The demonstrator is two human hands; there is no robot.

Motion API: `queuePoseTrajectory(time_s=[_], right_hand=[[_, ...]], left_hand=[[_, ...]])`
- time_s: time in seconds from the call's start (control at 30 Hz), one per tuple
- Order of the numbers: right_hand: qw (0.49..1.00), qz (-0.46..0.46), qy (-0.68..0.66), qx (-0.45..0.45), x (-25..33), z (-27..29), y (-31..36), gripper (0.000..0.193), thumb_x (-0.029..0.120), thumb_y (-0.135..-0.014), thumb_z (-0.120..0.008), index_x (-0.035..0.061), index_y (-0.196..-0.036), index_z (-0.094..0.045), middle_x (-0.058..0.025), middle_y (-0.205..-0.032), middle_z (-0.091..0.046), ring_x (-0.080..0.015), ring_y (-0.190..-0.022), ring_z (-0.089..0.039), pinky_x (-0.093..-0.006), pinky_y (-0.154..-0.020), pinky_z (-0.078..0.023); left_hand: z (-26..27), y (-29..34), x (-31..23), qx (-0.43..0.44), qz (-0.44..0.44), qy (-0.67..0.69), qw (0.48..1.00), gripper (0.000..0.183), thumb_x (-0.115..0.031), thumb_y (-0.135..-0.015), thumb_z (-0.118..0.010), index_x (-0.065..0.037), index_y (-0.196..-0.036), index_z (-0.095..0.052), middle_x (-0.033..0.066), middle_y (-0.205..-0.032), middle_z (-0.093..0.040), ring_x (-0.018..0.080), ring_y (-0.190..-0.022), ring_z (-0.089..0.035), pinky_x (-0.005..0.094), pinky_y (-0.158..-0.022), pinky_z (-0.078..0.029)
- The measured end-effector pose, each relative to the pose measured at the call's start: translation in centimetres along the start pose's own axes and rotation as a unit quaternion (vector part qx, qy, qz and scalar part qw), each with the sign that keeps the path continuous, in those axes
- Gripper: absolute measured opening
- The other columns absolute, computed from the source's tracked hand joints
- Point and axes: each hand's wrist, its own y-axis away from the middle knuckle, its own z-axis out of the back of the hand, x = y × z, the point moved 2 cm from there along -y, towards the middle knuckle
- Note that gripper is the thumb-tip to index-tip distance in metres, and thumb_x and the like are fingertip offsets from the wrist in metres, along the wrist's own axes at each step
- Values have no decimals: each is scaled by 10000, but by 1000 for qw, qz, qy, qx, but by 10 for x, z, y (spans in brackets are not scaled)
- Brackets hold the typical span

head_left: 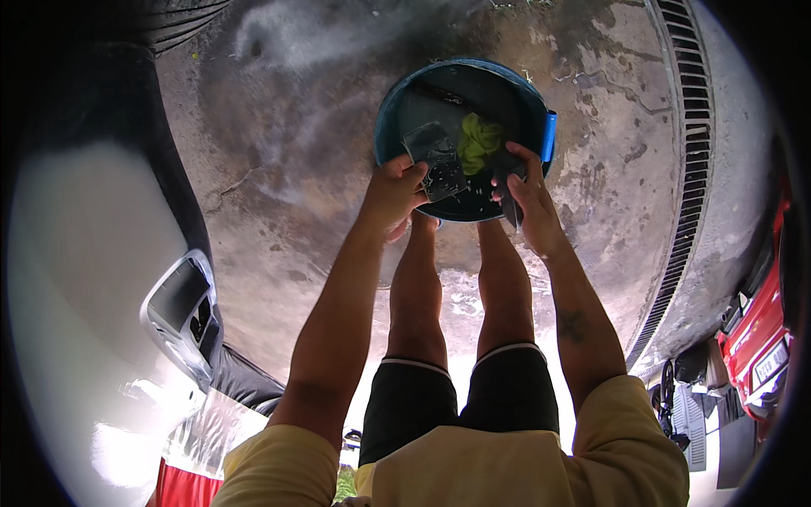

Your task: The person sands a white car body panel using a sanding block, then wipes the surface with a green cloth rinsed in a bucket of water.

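A blue bucket (pixel 397 106) stands on wet concrete in front of my feet. Inside it lie dark water and a yellow-green cloth (pixel 478 142). My left hand (pixel 394 193) grips one end of a dark grey wet cloth (pixel 439 160) over the bucket's near rim. My right hand (pixel 525 190) grips the other end of the same cloth, which hangs down beside the fingers. Both forearms reach forward over my bare legs.
A white car body (pixel 84 279) with a headlight (pixel 182 304) fills the left side. A long drain grate (pixel 697 144) curves along the right. A red vehicle (pixel 760 338) and dark floor mats (pixel 693 414) sit at the lower right.
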Motion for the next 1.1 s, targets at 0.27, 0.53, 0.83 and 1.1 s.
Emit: queuePoseTrajectory(time_s=[0.27, 0.53, 0.83, 1.1], right_hand=[[825, 359, 428, 84, 32, -21, -1, 646, 112, -751, -872, 198, -1355, -658, -35, -1293, -660, -325, -1237, -599, -526, -1088, -417], [862, 334, 376, 73, 15, -18, 3, 601, 105, -681, -923, 210, -1245, -747, -9, -1226, -662, -297, -1173, -604, -488, -1046, -466], [840, 329, 432, -17, -10, -21, 1, 868, 296, -588, -1000, 227, -1387, -669, -81, -1443, -576, -314, -1332, -554, -499, -1048, -492], [832, 319, 444, 99, -38, -24, -15, 1011, 333, -668, -968, 135, -1547, -509, -169, -1317, -682, -390, -1155, -695, -466, -981, -573]], left_hand=[[3, 7, -12, 179, 65, -14, 982, 330, -148, -1133, -502, 16, -1402, -600, 156, -1356, -689, 273, -1242, -690, 525, -1125, -526], [0, 3, 6, 189, 85, -38, 978, 366, -196, -1130, -542, -4, -1438, -589, 150, -1424, -660, 287, -1318, -656, 535, -1146, -506], [-18, 16, 25, 118, -6, -278, 953, 435, -37, -1010, -680, 8, -1427, -570, 146, -1366, -683, 276, -1228, -685, 443, -1057, -548], [-9, -24, 18, 80, -32, -379, 922, 399, 79, -959, -693, 0, -1347, -645, 129, -1223, -728, 228, -1122, -719, 329, -988, -563]])
